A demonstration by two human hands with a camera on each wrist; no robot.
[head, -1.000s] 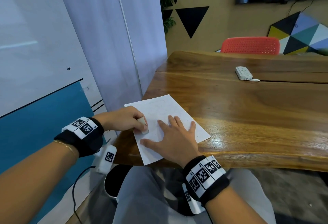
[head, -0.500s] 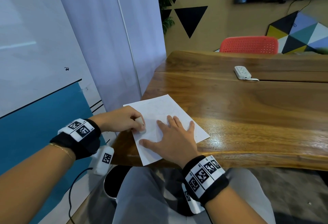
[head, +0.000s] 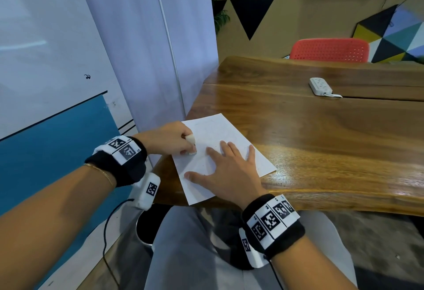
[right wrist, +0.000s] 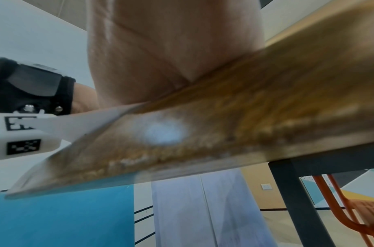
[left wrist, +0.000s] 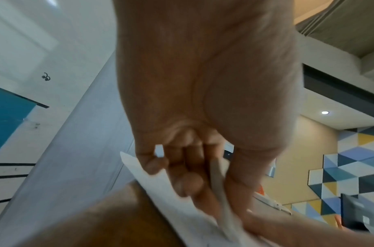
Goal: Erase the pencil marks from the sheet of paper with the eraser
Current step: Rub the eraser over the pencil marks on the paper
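Clearly I am mid-erasure, not at the end of it. My left hand (head: 168,139) is curled round the eraser (head: 191,139), a pale block pinched between thumb and fingertips, and its lower end sits against the sheet of paper (head: 231,133) near the sheet's left edge. My right hand (head: 226,171) lies flat with fingers spread, pressing the paper down on the table (head: 321,142) so it cannot slide.

As to progress, I judge it partial. Faint pencil marks (head: 214,129) still show as thin lines on the far half of the sheet, and a few small dark flecks lie near my right fingers; whether those are marks or eraser crumbs I cannot tell. The patch right under the eraser looks pale, but the left wrist view is too blurred to confirm it is clean. What is under my right palm is hidden, so that area remains to be checked and probably rubbed.

The paper lies skewed at the near left corner of the table, its near corner hanging just over the edge. The top is glossy brown wood with a seam running across it. A white power strip (head: 320,86) rests well apart on the far side, a red chair (head: 330,50) stands beyond, and a wall with coloured triangles (head: 394,35) closes the room. A pale curtain (head: 146,44) hangs to my left.
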